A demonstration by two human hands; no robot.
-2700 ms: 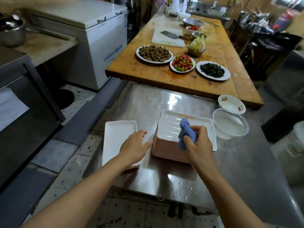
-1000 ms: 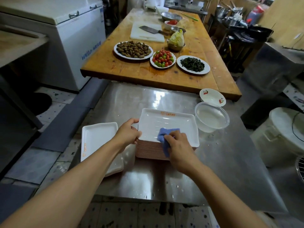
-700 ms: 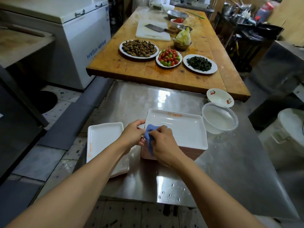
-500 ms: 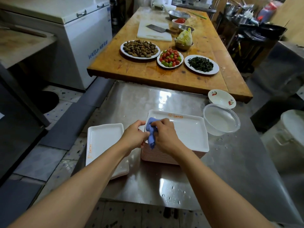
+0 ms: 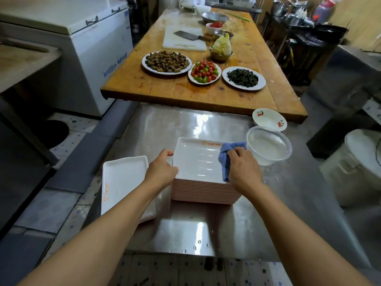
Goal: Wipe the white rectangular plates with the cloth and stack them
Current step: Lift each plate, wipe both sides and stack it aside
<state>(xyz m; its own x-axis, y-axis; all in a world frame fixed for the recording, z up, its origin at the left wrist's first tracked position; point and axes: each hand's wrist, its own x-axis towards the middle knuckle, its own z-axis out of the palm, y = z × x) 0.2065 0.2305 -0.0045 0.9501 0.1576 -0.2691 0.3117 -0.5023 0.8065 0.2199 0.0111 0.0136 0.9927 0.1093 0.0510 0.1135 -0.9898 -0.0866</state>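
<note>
Blue cloth point(image 5: 226, 156) lies bunched on the right part of the top plate point(image 5: 195, 162), held down by the right hand point(image 5: 243, 168), whose fingers curl over it and clamp it against the plate. That plate crowns a tall stack point(image 5: 206, 191) of white rectangular plates with pinkish edges, standing near the middle of the steel desk point(image 5: 268, 213). The left hand point(image 5: 161, 172) grips the top plate's left rim, thumb over the edge and fingers closed round it. Just left of the stack, apart from it, a second pile point(image 5: 123, 182) of white plates sits at the desk's left edge. A clear tub point(image 5: 269, 147) stands just right of the stack, a small cherry-printed bowl point(image 5: 269, 120) behind it. Droplets dot the desk's near edge.
</note>
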